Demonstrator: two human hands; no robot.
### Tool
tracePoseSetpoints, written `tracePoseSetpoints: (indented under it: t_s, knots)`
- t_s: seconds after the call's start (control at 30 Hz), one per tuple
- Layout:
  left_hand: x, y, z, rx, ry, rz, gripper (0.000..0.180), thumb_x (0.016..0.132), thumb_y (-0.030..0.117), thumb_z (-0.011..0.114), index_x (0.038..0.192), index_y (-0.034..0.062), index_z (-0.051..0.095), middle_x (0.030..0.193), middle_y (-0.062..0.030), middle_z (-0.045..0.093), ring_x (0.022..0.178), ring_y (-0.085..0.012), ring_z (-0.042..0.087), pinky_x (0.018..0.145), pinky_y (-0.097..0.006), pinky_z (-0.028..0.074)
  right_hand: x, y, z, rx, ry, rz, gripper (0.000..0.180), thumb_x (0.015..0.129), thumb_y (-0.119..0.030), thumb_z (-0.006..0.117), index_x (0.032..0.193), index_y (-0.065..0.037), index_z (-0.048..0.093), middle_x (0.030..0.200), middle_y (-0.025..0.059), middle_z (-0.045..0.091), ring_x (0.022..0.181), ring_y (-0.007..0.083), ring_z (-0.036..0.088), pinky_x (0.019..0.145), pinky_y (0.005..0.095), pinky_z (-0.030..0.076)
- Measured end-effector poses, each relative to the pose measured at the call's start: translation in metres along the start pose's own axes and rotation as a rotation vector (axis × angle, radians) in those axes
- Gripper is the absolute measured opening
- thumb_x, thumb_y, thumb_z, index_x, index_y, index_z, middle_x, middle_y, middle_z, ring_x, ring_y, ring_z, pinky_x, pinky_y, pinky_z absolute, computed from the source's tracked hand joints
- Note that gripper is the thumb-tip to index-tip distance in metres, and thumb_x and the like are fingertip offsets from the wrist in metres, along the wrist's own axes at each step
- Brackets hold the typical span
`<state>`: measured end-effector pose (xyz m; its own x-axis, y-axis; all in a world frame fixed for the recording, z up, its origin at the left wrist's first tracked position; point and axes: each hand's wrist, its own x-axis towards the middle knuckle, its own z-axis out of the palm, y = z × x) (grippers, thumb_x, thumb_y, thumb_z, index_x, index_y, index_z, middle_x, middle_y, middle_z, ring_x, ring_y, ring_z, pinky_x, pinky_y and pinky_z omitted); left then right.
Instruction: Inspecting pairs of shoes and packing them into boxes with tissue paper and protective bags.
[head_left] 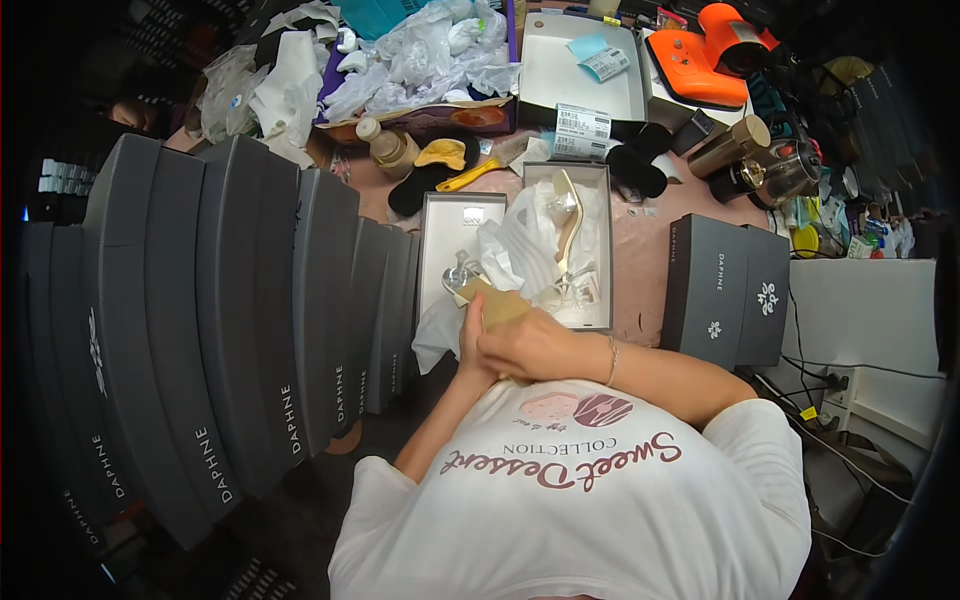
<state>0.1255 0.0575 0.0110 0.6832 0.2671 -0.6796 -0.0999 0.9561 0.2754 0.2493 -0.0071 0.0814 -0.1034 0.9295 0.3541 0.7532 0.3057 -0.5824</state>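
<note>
Close to my chest, a high-heeled sandal [503, 306] with a tan-gold sole and a shiny, clear-looking strap is held between both hands. My left hand [470, 345] is closed along its left side, and my right hand [535, 345] wraps over it from the right, hiding its rear part. Just beyond them, a matching sandal [572, 235] lies on its side in an open shoe box [607, 200] lined with white tissue. Thin white wrapping [508, 245] spills across to the white-lined box lid [432, 215] on the left. A small clear packet [583, 290] sits near the box's front end.
Tall stacks of grey shoe boxes [240, 300] stand at the left; two more boxes [705, 290] are at the right. Behind are a yellow-handled brush [470, 178], a pump bottle [385, 148], a bin of crumpled plastic [430, 60], an orange device [705, 60] and a gold flask [730, 145].
</note>
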Motion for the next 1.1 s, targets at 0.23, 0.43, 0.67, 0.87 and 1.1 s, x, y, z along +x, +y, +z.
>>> tracePoseSetpoints:
  t_s: [0.23, 0.43, 0.67, 0.87, 1.1]
  knots:
    - [0.009, 0.003, -0.008, -0.039, -0.071, -0.072, 0.054, 0.094, 0.05, 0.034, 0.125, 0.0073, 0.049, 0.114, -0.0158, 0.058, 0.107, -0.0301, 0.058, 0.094, -0.045, 0.047, -0.037, -0.005, -0.019, 0.296, -0.183, 0.037, 0.017, 0.084, -0.02, 0.063, 0.078, -0.006, 0.056, 0.07, 0.0105, 0.057, 0.061, 0.0317, 0.058, 0.053, 0.0391, 0.045]
    - [0.012, -0.009, -0.018, 0.021, 0.062, -0.04, 0.057, 0.093, 0.051, 0.036, 0.122, 0.0042, 0.05, 0.113, -0.0165, 0.059, 0.104, -0.029, 0.059, 0.094, -0.043, 0.046, -0.027, 0.022, -0.01, 0.189, 0.041, 0.194, 0.019, 0.084, -0.021, 0.063, 0.075, -0.007, 0.054, 0.068, 0.011, 0.055, 0.061, 0.0304, 0.059, 0.051, 0.0377, 0.045]
    - [0.006, -0.003, -0.002, 0.005, 0.009, -0.098, 0.054, 0.093, 0.049, 0.038, 0.122, 0.0058, 0.051, 0.113, -0.0134, 0.06, 0.104, -0.0274, 0.06, 0.09, -0.042, 0.049, -0.03, 0.042, 0.0, 0.186, 0.104, 0.268, 0.021, 0.085, -0.023, 0.062, 0.074, -0.007, 0.053, 0.069, 0.0116, 0.056, 0.06, 0.0323, 0.057, 0.051, 0.0388, 0.044]
    - [0.002, -0.001, -0.001, -0.037, -0.01, -0.1, 0.053, 0.094, 0.048, 0.037, 0.121, 0.0048, 0.052, 0.111, -0.0135, 0.06, 0.1, -0.0269, 0.061, 0.086, -0.04, 0.051, -0.04, 0.02, -0.008, 0.241, -0.004, 0.191, 0.021, 0.084, -0.022, 0.063, 0.075, -0.006, 0.054, 0.068, 0.0113, 0.056, 0.058, 0.0325, 0.057, 0.051, 0.038, 0.045]
    - [0.015, 0.019, 0.009, -0.037, -0.094, -0.037, 0.054, 0.095, 0.047, 0.038, 0.121, 0.0011, 0.051, 0.108, -0.0149, 0.061, 0.098, -0.0254, 0.06, 0.089, -0.041, 0.048, -0.025, 0.007, -0.026, 0.19, -0.141, 0.121, 0.02, 0.084, -0.021, 0.064, 0.077, -0.006, 0.055, 0.069, 0.0098, 0.056, 0.06, 0.0297, 0.059, 0.052, 0.0363, 0.045]
